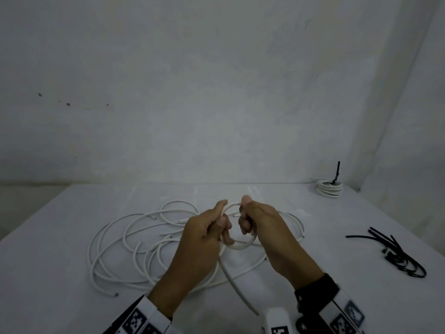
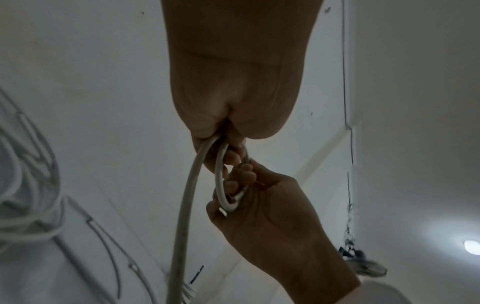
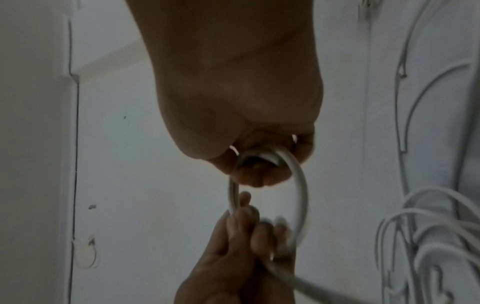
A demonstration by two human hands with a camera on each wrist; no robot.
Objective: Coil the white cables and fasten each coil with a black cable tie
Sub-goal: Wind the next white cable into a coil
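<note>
Both hands hold one small loop of white cable above the table's middle. My left hand grips the loop's left side, its fingers curled round the cable. My right hand pinches the loop's right side, thumb on top. In the right wrist view the loop hangs between the two hands. The cable's free length runs down toward me. Loose white cables sprawl on the table behind and left of my hands. Black cable ties lie in a heap at the right.
A finished white coil with a black tie standing up from it sits at the table's far right corner. The white table meets a pale wall behind. Walls close in on the right side.
</note>
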